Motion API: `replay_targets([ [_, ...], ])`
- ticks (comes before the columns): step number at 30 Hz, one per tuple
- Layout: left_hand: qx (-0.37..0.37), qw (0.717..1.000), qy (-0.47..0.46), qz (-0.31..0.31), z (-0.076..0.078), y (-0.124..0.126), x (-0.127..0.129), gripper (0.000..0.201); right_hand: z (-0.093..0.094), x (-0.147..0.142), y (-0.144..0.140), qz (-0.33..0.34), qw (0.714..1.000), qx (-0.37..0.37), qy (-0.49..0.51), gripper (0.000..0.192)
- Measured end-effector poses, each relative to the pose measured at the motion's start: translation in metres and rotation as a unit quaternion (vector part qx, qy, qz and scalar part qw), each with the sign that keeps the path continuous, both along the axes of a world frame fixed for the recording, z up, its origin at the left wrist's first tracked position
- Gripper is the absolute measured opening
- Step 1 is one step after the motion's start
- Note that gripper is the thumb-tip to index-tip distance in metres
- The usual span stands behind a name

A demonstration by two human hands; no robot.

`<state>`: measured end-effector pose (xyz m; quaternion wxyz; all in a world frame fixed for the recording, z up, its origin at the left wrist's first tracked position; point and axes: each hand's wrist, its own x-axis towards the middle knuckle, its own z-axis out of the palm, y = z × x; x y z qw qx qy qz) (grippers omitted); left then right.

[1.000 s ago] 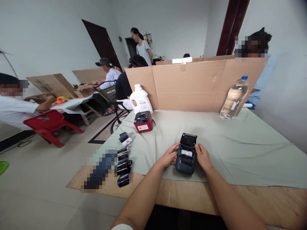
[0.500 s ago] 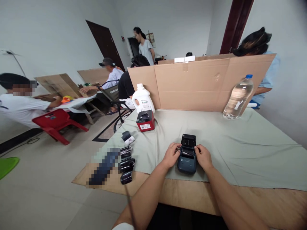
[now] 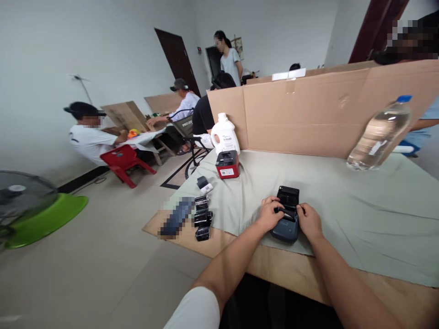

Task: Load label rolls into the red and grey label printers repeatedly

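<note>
A dark blue portable label printer (image 3: 284, 230) lies on the cloth in front of me, its black lid (image 3: 288, 195) flipped up at the far side. A black ribbon roll (image 3: 287, 212) sits slanted across its open compartment. My left hand (image 3: 270, 215) is closed, pinching the roll's left end between thumb and fingers. On the printer's right edge, by the compartment, my right hand (image 3: 309, 221) is closed in a grip. Whether the roll's right end is still seated in the compartment I cannot tell.
Several black rolls (image 3: 203, 218) lie left, beside a blurred dark object (image 3: 176, 218). Behind them are a red-black box (image 3: 227, 165) and a white jug (image 3: 224, 135). A water bottle (image 3: 379, 135) leans against the cardboard partition (image 3: 298, 121). People sit beyond; a fan (image 3: 24, 196) stands left.
My left hand has moved from the printer's left edge over the compartment and onto the ribbon roll, which now slants. My right hand stays at the printer. The view has turned left.
</note>
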<state>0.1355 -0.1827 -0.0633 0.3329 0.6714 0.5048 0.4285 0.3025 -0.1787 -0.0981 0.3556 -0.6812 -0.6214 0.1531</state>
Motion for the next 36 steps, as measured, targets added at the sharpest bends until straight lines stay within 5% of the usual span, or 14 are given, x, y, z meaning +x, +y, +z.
replay_targets([
  [5,-0.007,0.97,-0.241,0.009,0.016,-0.005,-0.003,0.012,0.0,0.003,0.001,0.003,1.0,-0.011,-0.009,0.038],
  [8,-0.002,0.961,-0.275,0.018,0.019,-0.014,-0.03,0.009,0.002,0.003,0.0,0.007,1.0,-0.016,-0.004,0.039],
  [15,0.048,0.988,-0.037,0.144,0.017,-0.03,-0.148,0.015,0.002,0.001,0.0,-0.001,1.0,-0.015,-0.002,0.037],
  [18,0.032,0.988,0.107,0.109,0.017,-0.039,-0.182,0.03,0.001,0.002,0.001,-0.006,1.0,-0.015,0.001,0.035],
  [22,0.013,0.977,0.205,0.055,0.019,-0.048,-0.206,0.044,0.0,0.003,0.002,-0.004,1.0,-0.025,0.007,0.035],
  [28,-0.003,0.896,0.37,0.244,0.033,-0.024,-0.244,0.049,0.0,0.003,0.002,-0.003,0.999,-0.035,0.009,0.037],
  [36,-0.07,0.864,0.465,0.183,0.027,0.003,-0.268,0.059,-0.001,0.003,0.002,-0.002,1.0,-0.02,0.013,0.035],
])
